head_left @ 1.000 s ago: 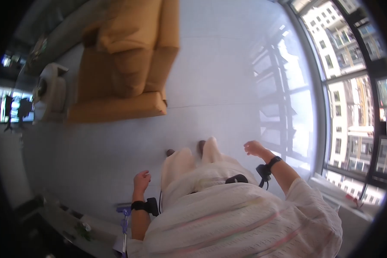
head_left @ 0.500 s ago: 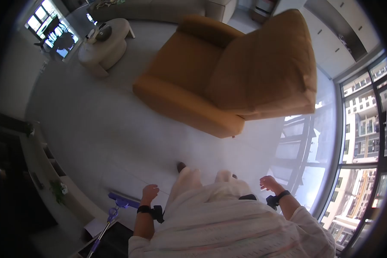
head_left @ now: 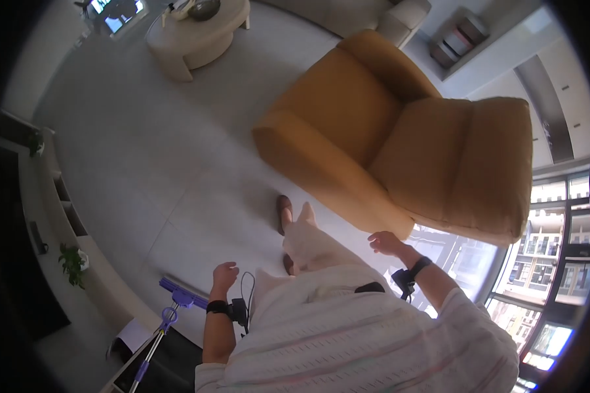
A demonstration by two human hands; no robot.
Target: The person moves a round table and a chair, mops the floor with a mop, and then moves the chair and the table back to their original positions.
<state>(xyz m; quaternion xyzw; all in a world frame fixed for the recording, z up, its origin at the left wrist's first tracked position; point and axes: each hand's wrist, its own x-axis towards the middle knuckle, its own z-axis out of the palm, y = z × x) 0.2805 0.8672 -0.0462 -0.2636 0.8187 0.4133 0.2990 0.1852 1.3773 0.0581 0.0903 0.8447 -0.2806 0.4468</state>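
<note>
My left hand hangs at my side, fingers loosely bent and nothing in it. Nearest to it is a sponge mop with a purple head and a metal pole with purple parts; the lower left wrist band overlaps the end of its head in view. My right hand is held out in front of me, loosely open and holding nothing. It overlaps the lower edge of a tan-orange armchair in this view. Black bands with small devices are strapped around both wrists.
A round-edged beige coffee table holds a dark bowl. Behind the armchair stands a grey sofa. Along the left runs a low curved cabinet with a potted plant. Tall windows line the right side.
My view has turned and moved forward, so the armchair now appears lower and further right. My legs have stepped, and my right hand has come up towards the armchair. Both hands remain without anything.
</note>
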